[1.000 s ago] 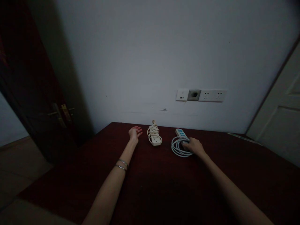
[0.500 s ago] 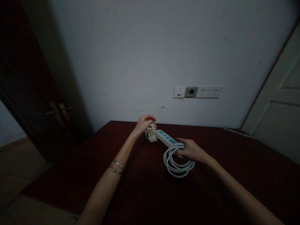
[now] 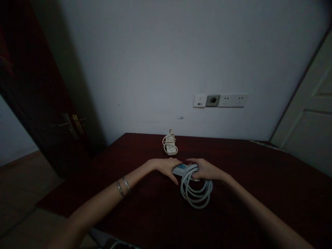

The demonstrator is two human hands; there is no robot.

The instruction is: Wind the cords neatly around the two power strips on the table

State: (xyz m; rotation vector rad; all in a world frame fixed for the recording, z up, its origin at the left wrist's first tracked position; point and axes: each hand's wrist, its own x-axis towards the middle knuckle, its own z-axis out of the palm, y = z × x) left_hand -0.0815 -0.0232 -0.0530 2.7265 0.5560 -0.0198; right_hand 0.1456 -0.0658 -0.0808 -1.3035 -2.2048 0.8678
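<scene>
Looking down over the table [image 3: 246, 173] in the head view, I see the right hand [image 3: 207, 170] closed on the power strip with blue sockets [image 3: 180, 168] and the top of a looped grey cable [image 3: 185, 180]. The left hand [image 3: 166, 166] is partly open, thumb and fingers either side of the strip's left end; whether it truly grips, I can't tell. The strip sits between the two hands, nearer than the cream power strip [image 3: 171, 148], which lies wrapped in its own cord. The step in hand looks to me like steadying the strip two-handed; the next move, I'd judge, calls for a sure left grip and care that the loops don't slip.
</scene>
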